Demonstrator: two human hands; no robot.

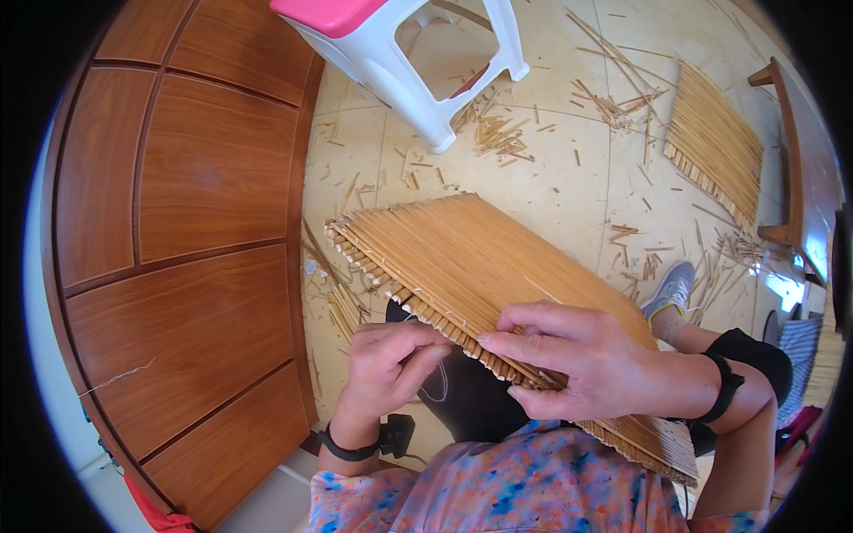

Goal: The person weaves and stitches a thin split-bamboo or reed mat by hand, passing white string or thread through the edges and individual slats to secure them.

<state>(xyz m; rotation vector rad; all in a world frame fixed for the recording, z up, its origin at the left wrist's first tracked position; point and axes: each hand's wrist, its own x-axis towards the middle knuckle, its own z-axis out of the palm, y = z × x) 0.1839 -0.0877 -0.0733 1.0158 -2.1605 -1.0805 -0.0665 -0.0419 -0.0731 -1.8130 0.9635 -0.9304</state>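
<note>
A slanted panel of straw-coloured stalks (480, 253), bound side by side, lies across my lap, its cut stalk ends along the near left edge. My right hand (577, 360) grips that edge, fingers on top and thumb beneath. Just left of the edge, my left hand (391, 366) is closed in a pinch with its fingertips by the stalk ends. A thin pale thread (435, 389) loops down below those fingertips against my dark trousers. How the thread passes through the stalks is too fine to see.
A wooden cabinet (218, 160) stands close on the left. Ahead is a white stool (391, 67) with a pink seat. Another stalk panel (715, 147) lies at the far right beside a wooden bench (800, 169). Stalk offcuts (502, 138) litter the tiled floor.
</note>
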